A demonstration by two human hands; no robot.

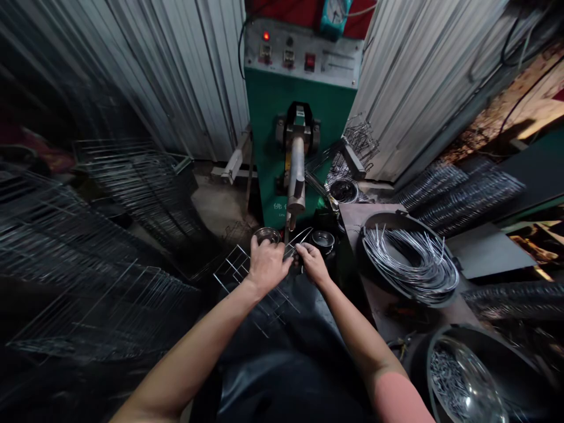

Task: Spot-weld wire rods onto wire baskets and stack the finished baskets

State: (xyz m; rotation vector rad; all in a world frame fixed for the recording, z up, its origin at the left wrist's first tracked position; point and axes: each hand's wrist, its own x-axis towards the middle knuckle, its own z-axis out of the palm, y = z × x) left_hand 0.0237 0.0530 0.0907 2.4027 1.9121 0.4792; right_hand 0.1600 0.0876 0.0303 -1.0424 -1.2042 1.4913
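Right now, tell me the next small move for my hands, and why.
Likely nudge the wire grid and thin wires slightly forward under the welder's tip. The left hand grips the grid, the right hand pinches the wires, and their ends seem to lie beside the tip, not beneath it.

Nothing legible. Pale characters stand low on the front of the green machine point(268, 106), and printed lines run across the control panel point(337, 61) on its top. Both are too blurred to read.

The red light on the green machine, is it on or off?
On. The light glows bright red on the grey panel.
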